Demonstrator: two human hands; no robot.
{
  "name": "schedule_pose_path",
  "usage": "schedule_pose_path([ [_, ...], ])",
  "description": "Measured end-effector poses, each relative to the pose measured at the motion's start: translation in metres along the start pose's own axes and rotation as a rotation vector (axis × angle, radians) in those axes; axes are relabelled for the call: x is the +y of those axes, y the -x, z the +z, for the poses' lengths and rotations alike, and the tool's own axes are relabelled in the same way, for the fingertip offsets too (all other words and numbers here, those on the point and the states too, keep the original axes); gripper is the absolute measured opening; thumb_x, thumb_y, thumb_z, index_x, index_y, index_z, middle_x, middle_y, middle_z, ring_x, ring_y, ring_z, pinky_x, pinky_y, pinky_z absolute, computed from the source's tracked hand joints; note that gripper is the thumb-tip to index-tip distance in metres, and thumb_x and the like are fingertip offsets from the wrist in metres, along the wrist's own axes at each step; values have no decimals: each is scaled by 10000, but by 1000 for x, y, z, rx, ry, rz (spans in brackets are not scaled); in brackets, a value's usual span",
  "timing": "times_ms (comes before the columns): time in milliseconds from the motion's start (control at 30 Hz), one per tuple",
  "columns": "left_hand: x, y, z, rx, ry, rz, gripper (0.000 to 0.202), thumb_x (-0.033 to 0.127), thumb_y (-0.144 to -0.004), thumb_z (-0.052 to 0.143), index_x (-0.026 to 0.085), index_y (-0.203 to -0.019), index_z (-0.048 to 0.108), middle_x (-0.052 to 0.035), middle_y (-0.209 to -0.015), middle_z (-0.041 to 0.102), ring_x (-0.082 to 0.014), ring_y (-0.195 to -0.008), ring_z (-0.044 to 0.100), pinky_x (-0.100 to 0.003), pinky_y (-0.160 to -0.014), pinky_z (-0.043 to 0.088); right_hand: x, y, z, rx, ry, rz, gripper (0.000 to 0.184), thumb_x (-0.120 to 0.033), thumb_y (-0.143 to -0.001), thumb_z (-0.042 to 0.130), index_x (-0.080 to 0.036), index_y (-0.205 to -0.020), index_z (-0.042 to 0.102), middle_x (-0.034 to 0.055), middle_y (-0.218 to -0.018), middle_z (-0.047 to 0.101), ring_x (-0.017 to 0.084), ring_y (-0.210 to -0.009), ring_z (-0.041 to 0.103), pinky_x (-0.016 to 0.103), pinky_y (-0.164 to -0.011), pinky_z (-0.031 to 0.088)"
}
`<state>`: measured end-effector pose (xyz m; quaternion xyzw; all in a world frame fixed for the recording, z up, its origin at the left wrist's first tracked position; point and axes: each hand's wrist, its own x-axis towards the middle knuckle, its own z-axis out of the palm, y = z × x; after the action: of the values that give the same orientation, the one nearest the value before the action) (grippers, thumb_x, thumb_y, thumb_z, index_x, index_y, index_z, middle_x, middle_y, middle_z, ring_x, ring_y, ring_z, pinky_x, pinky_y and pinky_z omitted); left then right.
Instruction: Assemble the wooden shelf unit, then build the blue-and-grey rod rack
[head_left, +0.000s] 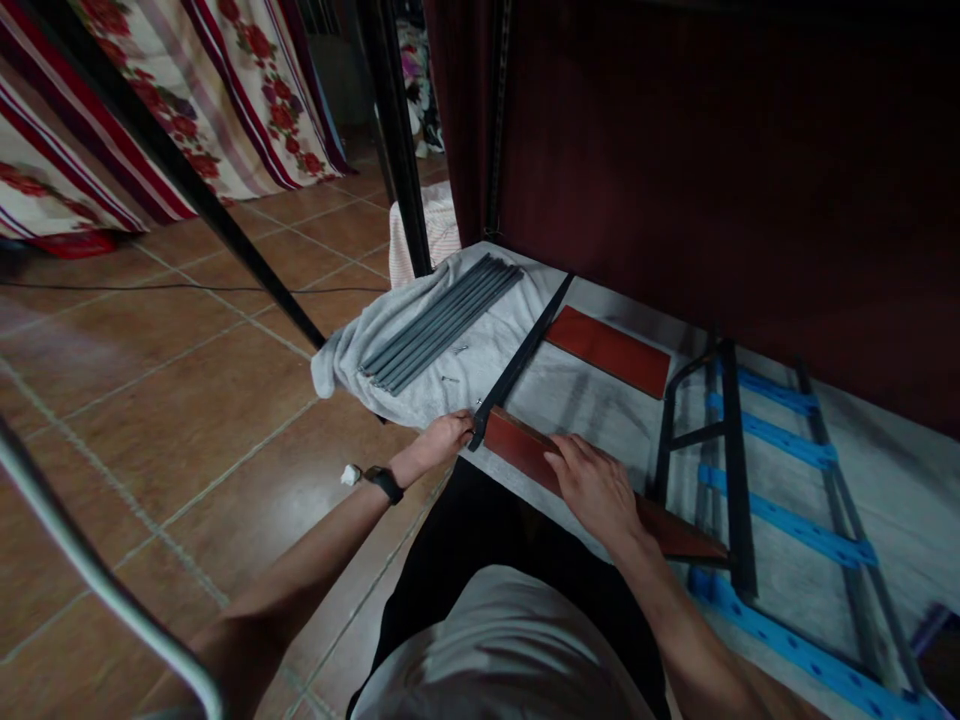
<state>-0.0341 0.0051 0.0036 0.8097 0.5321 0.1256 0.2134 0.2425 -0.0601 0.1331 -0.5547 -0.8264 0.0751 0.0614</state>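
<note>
- In the head view, at the near end of a black bar [519, 362], the fingers of the left hand [448, 434] are curled nearly closed, pinching that end; the exact contact of the tips is partly hidden.
- Just right of them, the front board [517, 446], reddish-brown, runs from beside the bar to under the right hand [600, 488], whose fingers are bent over its upper edge, thumb slightly apart, holding it.
- Beyond the right fingers lies a second reddish board [611, 350], flat on grey cloth [600, 425].
- Beyond the left fingertips, small screws [450, 379] lie near a row of grey rods [442, 325].
- Right of the right fingers stands a black frame [738, 470], near blue strips [787, 440]; the strips' dark marks are too blurred to read.
- Behind the left fingers, the wrist wears a black watch [385, 484], its face unreadable.
</note>
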Motion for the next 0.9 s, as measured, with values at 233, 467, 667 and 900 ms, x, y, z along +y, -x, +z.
schedule_pose_path([
  [233,-3,-4,5,13,-39,-8,142,108,-897,547,162,-822,655,-44,-883,646,-136,-742,633,-230,-732,513,1,-1,1,43,-54,-14,312,-331,-1046,368,-221,-1191,621,44,-1142,704,197,-991,678,316,-854,472],
  [467,-3,-4,8,32,-22,-7,132,86,-875,550,152,-804,640,-50,-868,644,-144,-757,634,-238,-735,519,0,-3,2,60,-66,-13,297,-318,-1039,392,-215,-1185,629,46,-1111,710,190,-968,682,306,-828,475],
  [667,-5,-4,8,35,5,13,143,82,-880,552,154,-789,636,-39,-812,635,-135,-737,627,-231,-732,518,2,-5,2,44,-123,21,290,-311,-1033,405,-231,-1187,638,39,-1166,703,181,-1011,678,297,-841,481],
  [900,-9,-5,11,50,9,29,137,64,-872,550,142,-792,630,-71,-866,648,-165,-780,644,-258,-725,519,-1,-6,6,30,-92,35,315,-334,-1040,375,-242,-1191,636,43,-1162,703,182,-1036,670,293,-848,477],
])
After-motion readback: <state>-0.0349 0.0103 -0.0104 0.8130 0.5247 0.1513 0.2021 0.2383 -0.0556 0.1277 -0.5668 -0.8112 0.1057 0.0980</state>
